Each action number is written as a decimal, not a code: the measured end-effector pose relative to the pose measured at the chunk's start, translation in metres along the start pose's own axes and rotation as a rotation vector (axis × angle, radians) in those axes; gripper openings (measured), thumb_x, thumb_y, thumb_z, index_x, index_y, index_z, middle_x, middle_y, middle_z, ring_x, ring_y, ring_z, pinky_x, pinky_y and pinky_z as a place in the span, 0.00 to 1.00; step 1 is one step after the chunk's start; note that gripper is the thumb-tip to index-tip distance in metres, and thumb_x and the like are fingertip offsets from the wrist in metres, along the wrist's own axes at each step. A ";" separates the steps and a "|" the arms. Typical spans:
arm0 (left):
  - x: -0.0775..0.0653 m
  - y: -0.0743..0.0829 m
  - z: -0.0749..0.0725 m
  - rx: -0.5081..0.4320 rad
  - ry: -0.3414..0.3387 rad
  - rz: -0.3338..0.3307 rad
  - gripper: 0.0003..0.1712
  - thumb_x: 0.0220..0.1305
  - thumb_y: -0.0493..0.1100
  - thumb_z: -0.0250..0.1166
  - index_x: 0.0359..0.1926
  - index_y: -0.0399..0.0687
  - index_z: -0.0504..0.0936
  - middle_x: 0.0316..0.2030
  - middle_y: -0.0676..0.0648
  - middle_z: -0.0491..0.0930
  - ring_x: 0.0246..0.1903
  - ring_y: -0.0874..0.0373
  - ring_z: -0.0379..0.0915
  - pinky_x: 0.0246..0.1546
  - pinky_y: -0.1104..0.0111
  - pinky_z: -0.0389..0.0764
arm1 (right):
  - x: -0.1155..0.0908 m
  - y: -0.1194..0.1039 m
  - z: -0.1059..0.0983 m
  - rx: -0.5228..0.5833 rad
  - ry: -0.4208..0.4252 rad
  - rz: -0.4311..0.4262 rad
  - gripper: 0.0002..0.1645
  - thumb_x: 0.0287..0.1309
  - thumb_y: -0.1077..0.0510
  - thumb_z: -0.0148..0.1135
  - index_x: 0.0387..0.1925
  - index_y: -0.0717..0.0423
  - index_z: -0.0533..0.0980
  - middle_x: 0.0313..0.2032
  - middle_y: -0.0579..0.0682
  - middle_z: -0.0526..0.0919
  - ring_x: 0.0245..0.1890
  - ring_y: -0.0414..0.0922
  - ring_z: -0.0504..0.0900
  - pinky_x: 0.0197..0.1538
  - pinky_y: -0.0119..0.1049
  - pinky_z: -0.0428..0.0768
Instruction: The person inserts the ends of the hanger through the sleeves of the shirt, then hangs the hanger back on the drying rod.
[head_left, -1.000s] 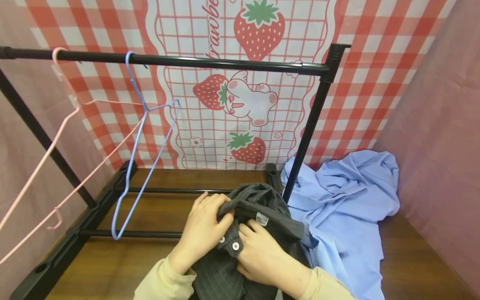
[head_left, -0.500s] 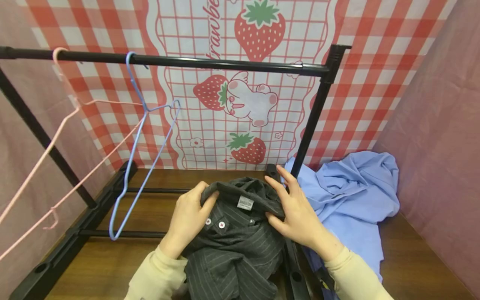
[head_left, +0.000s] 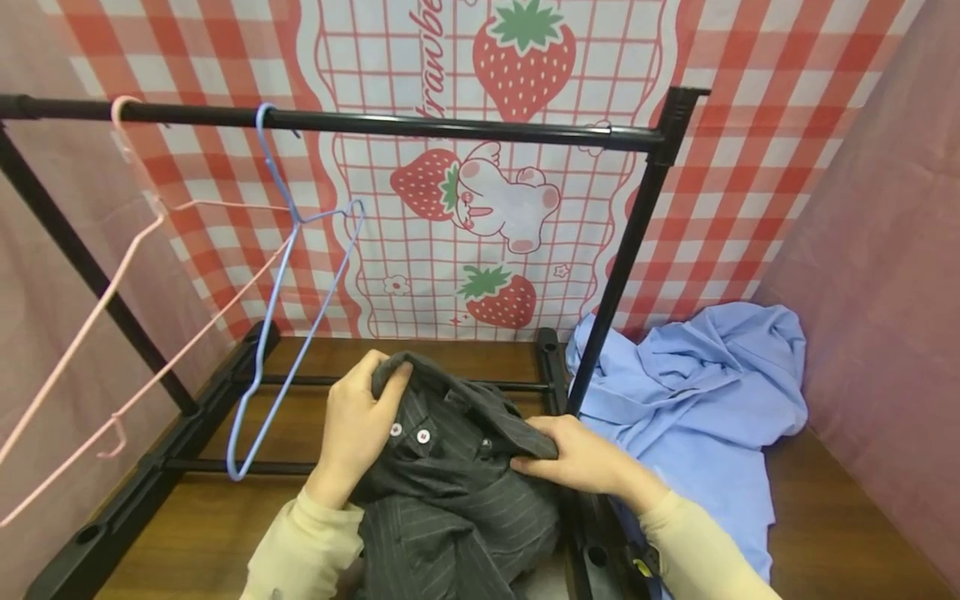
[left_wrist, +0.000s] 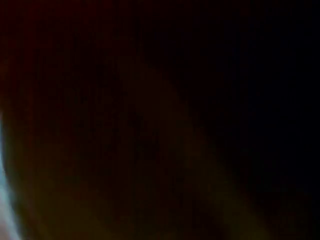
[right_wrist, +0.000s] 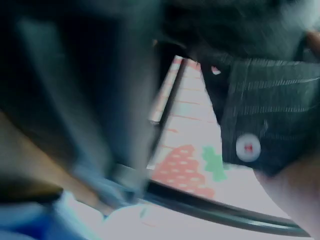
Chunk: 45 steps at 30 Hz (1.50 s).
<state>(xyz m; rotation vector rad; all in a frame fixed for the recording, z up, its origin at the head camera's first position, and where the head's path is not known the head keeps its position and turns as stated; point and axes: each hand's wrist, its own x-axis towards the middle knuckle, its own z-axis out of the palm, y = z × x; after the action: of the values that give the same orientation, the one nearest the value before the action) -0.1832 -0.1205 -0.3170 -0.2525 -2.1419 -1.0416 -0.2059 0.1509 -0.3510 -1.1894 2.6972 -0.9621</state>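
Observation:
A dark grey pinstriped shirt [head_left: 457, 492] hangs bunched between both hands in the head view, its white buttons facing up. My left hand [head_left: 354, 429] pinches one end of the collar, thumb on the near side. At the opposite end, my right hand [head_left: 581, 454] grips the collar edge between thumb and fingers. Close up in the right wrist view, a flap of the shirt [right_wrist: 270, 110] shows its stripes and a white button. The left wrist view is almost black.
A black clothes rack [head_left: 450, 127] stands ahead, with a pink hanger [head_left: 138, 237] and a blue hanger [head_left: 288, 221] on its bar. A crumpled light blue shirt [head_left: 697, 392] lies at the right on the wooden table [head_left: 847, 517]. A strawberry-print checked cloth [head_left: 517, 292] covers the back.
The right hand came out of the shirt's folds, opened beside the collar, then took hold of its right end. The left hand moved left with its end, and the collar now spreads wider.

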 end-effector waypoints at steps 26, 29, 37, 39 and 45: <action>-0.008 0.020 -0.019 -0.279 -0.284 0.063 0.09 0.60 0.46 0.61 0.24 0.53 0.74 0.14 0.57 0.67 0.13 0.67 0.61 0.14 0.72 0.67 | -0.052 -0.056 -0.113 0.346 -0.403 0.020 0.09 0.62 0.60 0.50 0.34 0.53 0.78 0.26 0.47 0.80 0.27 0.32 0.77 0.30 0.32 0.76; -0.005 0.019 -0.020 -0.332 -0.358 -0.023 0.09 0.61 0.47 0.59 0.26 0.51 0.75 0.17 0.54 0.71 0.16 0.64 0.66 0.19 0.71 0.71 | -0.050 -0.050 -0.111 0.558 -0.348 -0.081 0.15 0.63 0.68 0.43 0.44 0.58 0.76 0.35 0.49 0.83 0.35 0.37 0.80 0.37 0.35 0.79; -0.005 0.005 -0.002 -0.180 -0.205 -0.020 0.12 0.61 0.53 0.59 0.28 0.51 0.78 0.24 0.54 0.76 0.20 0.63 0.68 0.22 0.72 0.72 | -0.017 -0.047 -0.069 0.360 0.203 0.229 0.17 0.65 0.49 0.47 0.46 0.55 0.72 0.36 0.48 0.79 0.36 0.40 0.78 0.39 0.35 0.76; -0.006 0.002 0.004 -0.152 -0.157 0.004 0.11 0.61 0.52 0.59 0.29 0.50 0.77 0.24 0.54 0.77 0.20 0.63 0.68 0.21 0.72 0.71 | -0.010 -0.045 -0.057 0.112 0.318 0.291 0.18 0.63 0.44 0.48 0.45 0.52 0.71 0.32 0.48 0.77 0.31 0.41 0.75 0.36 0.35 0.72; -0.007 -0.009 0.013 -0.010 -0.091 0.022 0.09 0.60 0.46 0.60 0.29 0.45 0.77 0.13 0.54 0.70 0.11 0.66 0.59 0.11 0.74 0.63 | -0.002 -0.039 -0.033 -0.231 0.353 0.239 0.35 0.52 0.41 0.61 0.57 0.51 0.65 0.46 0.53 0.76 0.44 0.50 0.77 0.45 0.48 0.73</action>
<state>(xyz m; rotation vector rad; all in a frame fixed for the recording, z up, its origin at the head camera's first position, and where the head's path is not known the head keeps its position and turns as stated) -0.1890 -0.1156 -0.3320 -0.3334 -2.2110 -1.0465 -0.1881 0.1494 -0.3030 -0.7513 3.2084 -0.9197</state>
